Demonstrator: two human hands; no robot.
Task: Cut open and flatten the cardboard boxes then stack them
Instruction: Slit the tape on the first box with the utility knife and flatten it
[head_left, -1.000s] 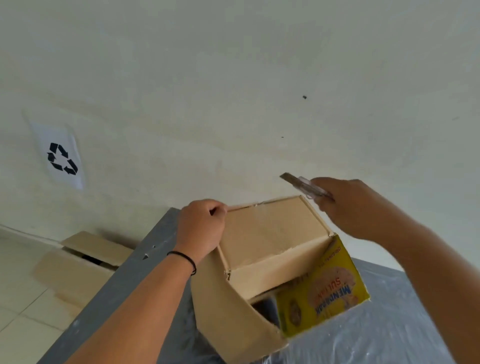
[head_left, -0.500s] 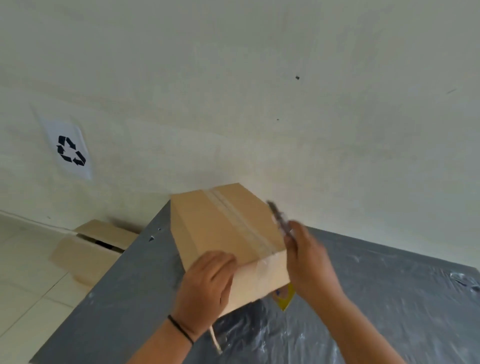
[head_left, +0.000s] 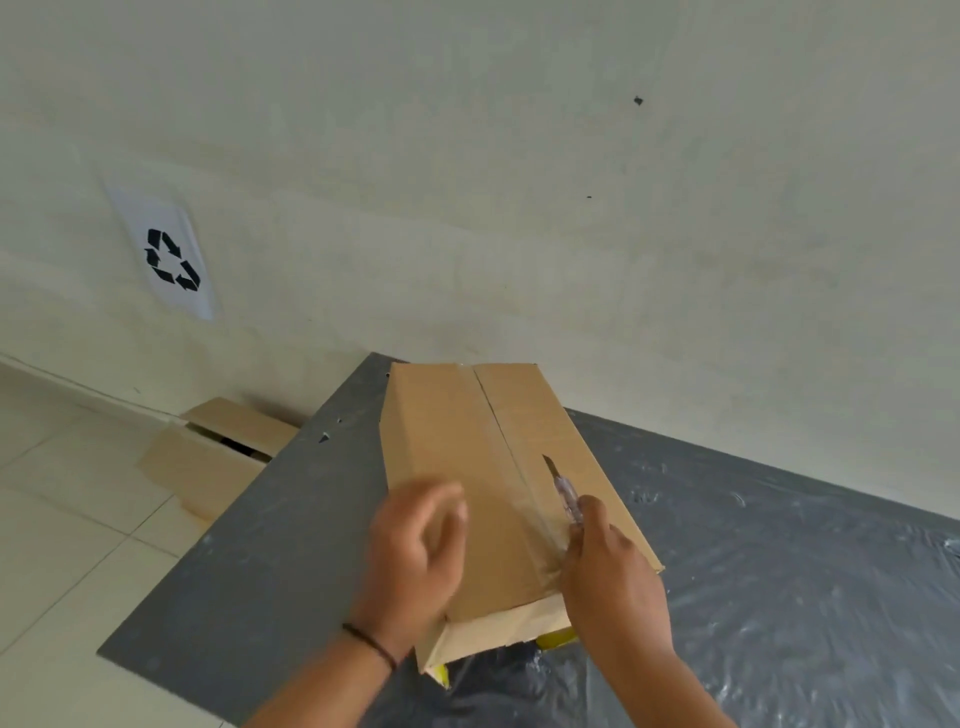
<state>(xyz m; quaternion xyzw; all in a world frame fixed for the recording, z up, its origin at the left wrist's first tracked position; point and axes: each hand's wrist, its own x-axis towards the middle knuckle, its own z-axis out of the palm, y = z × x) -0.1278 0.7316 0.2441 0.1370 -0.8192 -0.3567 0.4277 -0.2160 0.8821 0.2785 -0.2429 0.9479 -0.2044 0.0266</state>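
So we've got one cardboard box sitting on the grey table, taped seam facing up, with a strip of clear tape running down the middle from the far edge to the near one. Our right hand is curled around one box cutter, gripping the clear handle with the blade pointing away from us and lying right alongside the tape, just to its right. Our left hand is over the near left part of the box top, fingers loosely bent and blurry, so we honestly can't tell if they're pressing down or just above the cardboard; they aren't wrapped around anything. A bit of yellow print peeks out under the box's near end. The right side of the table is covered in shiny plastic sheeting. Down on the tiled floor by the wall there's a second box, so two boxes total, plus one recycling sign on the wall.
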